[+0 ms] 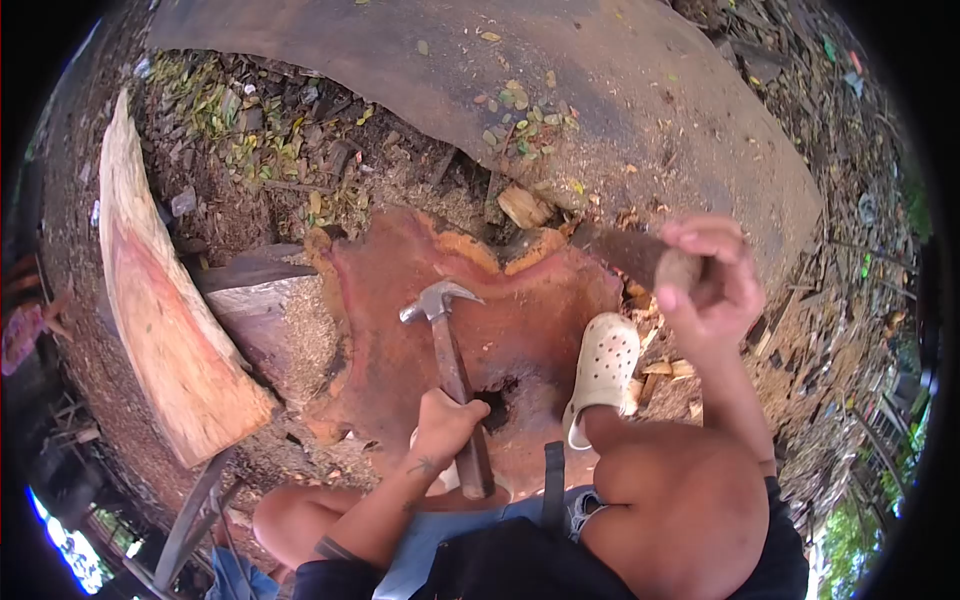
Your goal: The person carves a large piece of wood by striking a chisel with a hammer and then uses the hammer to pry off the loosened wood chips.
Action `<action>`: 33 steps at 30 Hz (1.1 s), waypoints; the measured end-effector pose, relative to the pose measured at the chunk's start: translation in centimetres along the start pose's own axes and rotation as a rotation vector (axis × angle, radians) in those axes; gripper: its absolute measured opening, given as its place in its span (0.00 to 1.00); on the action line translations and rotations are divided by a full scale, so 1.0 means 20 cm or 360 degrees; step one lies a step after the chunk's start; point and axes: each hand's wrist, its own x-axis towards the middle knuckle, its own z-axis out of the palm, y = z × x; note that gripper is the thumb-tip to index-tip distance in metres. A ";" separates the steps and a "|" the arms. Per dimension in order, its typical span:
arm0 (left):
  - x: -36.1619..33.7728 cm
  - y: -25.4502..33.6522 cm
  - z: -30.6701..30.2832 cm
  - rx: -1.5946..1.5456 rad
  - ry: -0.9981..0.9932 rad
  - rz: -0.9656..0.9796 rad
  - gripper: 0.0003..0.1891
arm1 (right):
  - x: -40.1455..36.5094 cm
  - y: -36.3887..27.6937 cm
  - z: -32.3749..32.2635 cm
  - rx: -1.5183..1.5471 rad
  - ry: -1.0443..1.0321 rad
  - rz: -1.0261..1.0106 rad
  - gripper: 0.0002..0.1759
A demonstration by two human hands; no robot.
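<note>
My left hand is closed round the wooden handle of a claw hammer. The hammer's metal head points away from me, over the reddish top of a wide wood slab or stump. To the right, my right hand is raised and slightly blurred, its thumb and fingers round the wooden handle of a machete. The machete's dark, broad blade points left, past the far right edge of the slab. Its tip is hard to make out. A dark hole in the slab lies beside my left hand.
A long, pointed piece of split wood lies at left, near a sawdust-covered block. My foot in a white clog rests at the slab's right. Beyond lies a large brown sheet; wood chips litter the ground.
</note>
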 end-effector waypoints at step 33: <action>-0.01 0.13 0.07 -0.0073 0.0158 -0.0084 0.07 | 0.41 1.34 0.30 0.0766 0.0510 0.1335 0.11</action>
